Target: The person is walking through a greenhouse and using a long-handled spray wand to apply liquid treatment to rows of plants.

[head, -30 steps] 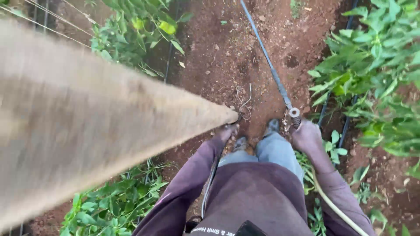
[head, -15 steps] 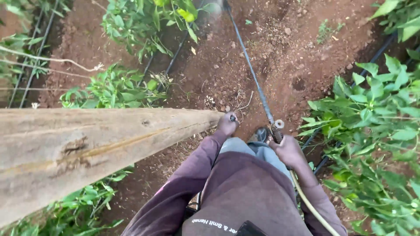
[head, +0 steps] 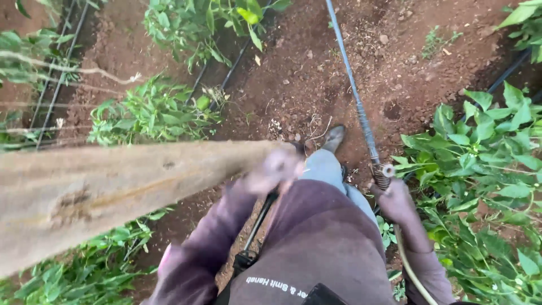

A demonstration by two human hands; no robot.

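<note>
While right hand [head: 395, 200] grips lance [head: 355, 101], left hand [head: 274, 169] raised.

Wooden post [head: 124, 192]: pale tan-grey, darker brown knots and crack lines. Spray lance [head: 353, 90]: blue-grey metal tube, darker ribbed section near grip, silver fitting. Hose [head: 409, 271]: pale yellowish-cream. Sweatshirt [head: 316, 248]: muted purple-mauve, small white lettering at lower hem. Trousers [head: 324, 166]: light blue-grey. Boot [head: 334, 137]: dull grey-brown. Strap [head: 257, 229]: black. Soil [head: 305, 68]: reddish-brown, pale pebbles scattered. Plants [head: 485, 147]: bright green leaves, some yellow-green. Drip lines [head: 226, 70]: black.
</note>
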